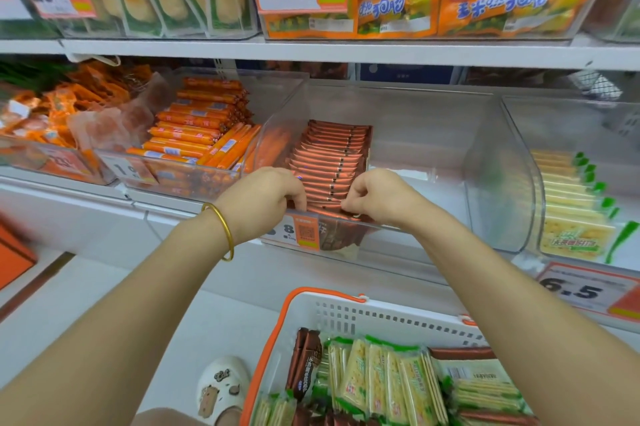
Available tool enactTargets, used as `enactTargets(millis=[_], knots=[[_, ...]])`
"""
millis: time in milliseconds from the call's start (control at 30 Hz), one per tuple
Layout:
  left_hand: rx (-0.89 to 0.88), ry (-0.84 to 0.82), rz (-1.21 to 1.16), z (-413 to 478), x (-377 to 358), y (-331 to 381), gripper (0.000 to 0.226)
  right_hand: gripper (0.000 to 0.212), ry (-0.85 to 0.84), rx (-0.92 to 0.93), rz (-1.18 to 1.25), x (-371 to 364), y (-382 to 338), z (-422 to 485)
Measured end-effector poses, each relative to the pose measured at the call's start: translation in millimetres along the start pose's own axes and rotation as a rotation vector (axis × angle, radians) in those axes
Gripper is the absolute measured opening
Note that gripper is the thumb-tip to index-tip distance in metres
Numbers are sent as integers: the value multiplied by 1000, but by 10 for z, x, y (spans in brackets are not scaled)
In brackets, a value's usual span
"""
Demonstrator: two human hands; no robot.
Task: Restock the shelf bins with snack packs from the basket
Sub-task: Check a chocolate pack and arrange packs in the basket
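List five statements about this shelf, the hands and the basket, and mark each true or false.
1. The left hand and the right hand both hold the brown packs at the front of the clear bin. True.
2. The basket is empty. False: the basket holds green cracker packs, among others.
3. A gold bangle sits on the left wrist. True.
4. The brown packs fill the bin from wall to wall. False: they stand in one row on its left side, and the right side is bare.
5. The bin next to it on the left holds orange sausage sticks. True.
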State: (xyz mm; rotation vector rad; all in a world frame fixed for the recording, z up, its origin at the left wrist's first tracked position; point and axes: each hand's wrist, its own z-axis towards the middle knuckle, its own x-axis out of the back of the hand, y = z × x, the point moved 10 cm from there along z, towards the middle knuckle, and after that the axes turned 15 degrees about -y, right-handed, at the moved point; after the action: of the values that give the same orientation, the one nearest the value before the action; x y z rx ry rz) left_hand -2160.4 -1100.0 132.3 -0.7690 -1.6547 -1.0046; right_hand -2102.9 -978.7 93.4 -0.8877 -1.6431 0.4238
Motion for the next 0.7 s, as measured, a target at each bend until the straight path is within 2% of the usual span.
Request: enactTargets(millis=[100, 200, 333, 567, 633, 700], knots=[[24, -47, 86, 6, -72, -47, 47, 35, -133, -141, 64, -92, 140, -65], [97, -87, 153, 30, -100, -96, 47, 29, -266, -224, 163, -262, 192, -129], [190, -151, 246, 52, -166, -147, 42, 27, -246, -248, 224, -359, 158, -40], [301, -115, 382, -37, -125, -143, 36, 20, -284, -248, 354, -381, 160, -15], [288, -79, 385, -51, -105, -103, 40, 18, -302, -231, 336, -395, 146, -21], [203, -27, 351, -64, -100, -3, 50, 20, -324, -229, 244, -398, 104, -42]])
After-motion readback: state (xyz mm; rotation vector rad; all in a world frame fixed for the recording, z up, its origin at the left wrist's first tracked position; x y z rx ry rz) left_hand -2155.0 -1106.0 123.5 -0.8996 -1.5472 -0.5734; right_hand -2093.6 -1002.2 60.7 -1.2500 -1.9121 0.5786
